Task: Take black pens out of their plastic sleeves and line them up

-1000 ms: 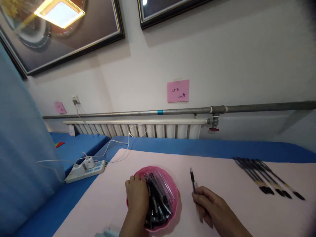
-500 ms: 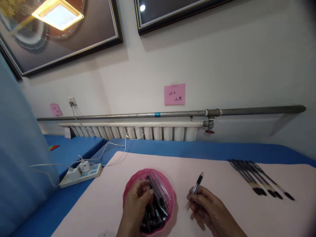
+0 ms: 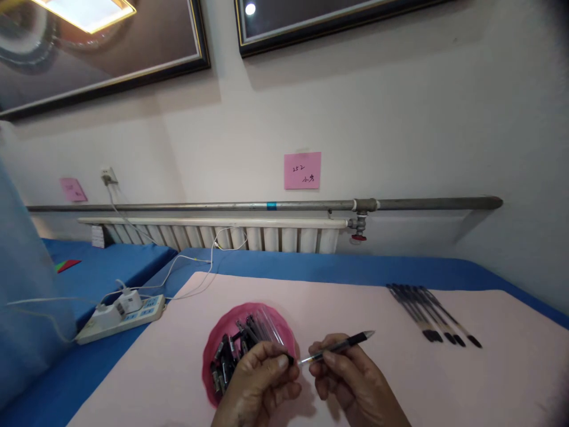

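My right hand (image 3: 353,376) pinches a clear pen barrel (image 3: 335,347) with a black grip and a pointed tip. The tip points right and slightly up; the rear end faces left. Between the thumb and finger of my left hand (image 3: 262,376) is a small black pen plug (image 3: 290,359), right by the barrel's rear end. Whether the two touch, I cannot tell. Partly behind my left hand stands a pink scalloped bowl (image 3: 208,367), holding black pen parts (image 3: 226,350) and clear tubes (image 3: 269,326).
Several pens (image 3: 438,314) lie side by side at the right on the pink sheet (image 3: 347,302), over a blue table cover (image 3: 284,262). A power strip (image 3: 133,320) with plugs and white cables sits at the left. Behind the table are a radiator (image 3: 249,238) and a pipe (image 3: 213,207).
My left hand has come out of the bowl with the black plug. My right hand has moved toward it and turned the pen from steep to nearly level. The view has shifted right.
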`<state>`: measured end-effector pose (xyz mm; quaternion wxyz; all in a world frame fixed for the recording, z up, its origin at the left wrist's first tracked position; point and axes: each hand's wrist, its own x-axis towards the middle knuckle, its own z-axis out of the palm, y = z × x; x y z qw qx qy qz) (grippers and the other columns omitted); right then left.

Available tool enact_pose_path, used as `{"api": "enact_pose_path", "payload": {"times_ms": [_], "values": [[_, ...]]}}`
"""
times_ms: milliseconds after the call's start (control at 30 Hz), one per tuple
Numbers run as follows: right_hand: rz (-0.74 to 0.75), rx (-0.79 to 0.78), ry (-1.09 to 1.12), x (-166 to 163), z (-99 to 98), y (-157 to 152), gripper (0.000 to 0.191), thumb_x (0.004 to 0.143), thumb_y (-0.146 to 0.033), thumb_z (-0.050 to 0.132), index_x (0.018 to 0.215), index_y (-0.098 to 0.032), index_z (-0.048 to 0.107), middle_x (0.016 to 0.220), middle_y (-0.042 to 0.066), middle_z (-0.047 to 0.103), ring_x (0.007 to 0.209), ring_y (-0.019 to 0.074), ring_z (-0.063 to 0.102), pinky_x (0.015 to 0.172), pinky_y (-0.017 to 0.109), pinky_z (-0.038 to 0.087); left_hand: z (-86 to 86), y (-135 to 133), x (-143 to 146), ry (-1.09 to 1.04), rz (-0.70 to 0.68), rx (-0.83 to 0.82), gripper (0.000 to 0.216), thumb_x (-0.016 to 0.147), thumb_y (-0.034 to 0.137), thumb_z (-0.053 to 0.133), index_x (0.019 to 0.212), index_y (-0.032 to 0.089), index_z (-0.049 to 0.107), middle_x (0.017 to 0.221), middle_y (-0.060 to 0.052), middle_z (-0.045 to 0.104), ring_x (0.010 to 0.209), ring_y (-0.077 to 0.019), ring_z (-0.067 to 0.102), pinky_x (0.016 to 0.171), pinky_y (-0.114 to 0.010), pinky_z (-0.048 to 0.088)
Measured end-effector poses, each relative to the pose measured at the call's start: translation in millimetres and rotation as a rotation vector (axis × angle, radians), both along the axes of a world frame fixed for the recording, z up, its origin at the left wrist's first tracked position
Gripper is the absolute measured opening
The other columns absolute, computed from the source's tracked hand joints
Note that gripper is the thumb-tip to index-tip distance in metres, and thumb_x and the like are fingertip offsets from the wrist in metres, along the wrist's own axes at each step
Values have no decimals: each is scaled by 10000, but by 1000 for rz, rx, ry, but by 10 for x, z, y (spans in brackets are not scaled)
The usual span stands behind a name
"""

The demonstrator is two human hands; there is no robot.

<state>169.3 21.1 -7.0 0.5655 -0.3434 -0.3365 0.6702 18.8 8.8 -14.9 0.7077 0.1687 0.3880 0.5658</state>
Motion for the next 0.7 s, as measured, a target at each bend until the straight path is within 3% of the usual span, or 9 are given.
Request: {"api": "enact_pose_path", "payload": {"times_ms": [333, 567, 700], "values": [[-33, 65, -58, -1, 17, -16, 192, 664, -321, 747, 760, -189, 646, 755, 40, 688, 620, 173, 611, 528, 267, 465, -36, -9, 116, -80, 36, -108, 303, 506, 166, 836, 664, 140, 578, 643, -59, 698, 633, -159, 665, 593, -254, 515], [-82, 192, -179, -10, 26, -55, 169, 712, -350, 715, 772, -206, 651, 762, 20, 691, 586, 140, 577, 564, 254, 462, -47, -7, 145, -55, 1, -75, 308, 526, 208, 830, 662, 134, 564, 641, -70, 696, 593, -139, 645, 575, -247, 499], [-82, 139, -210, -19, 33, -57, 216, 673, -374, 743, 741, -192, 648, 683, 25, 687, 536, 149, 572, 541, 276, 461, -93, -5, 161, 6, -5, -1, 356, 495, 302, 837, 605, 136, 542, 580, -44, 663, 498, -119, 589, 485, -231, 449]]}}
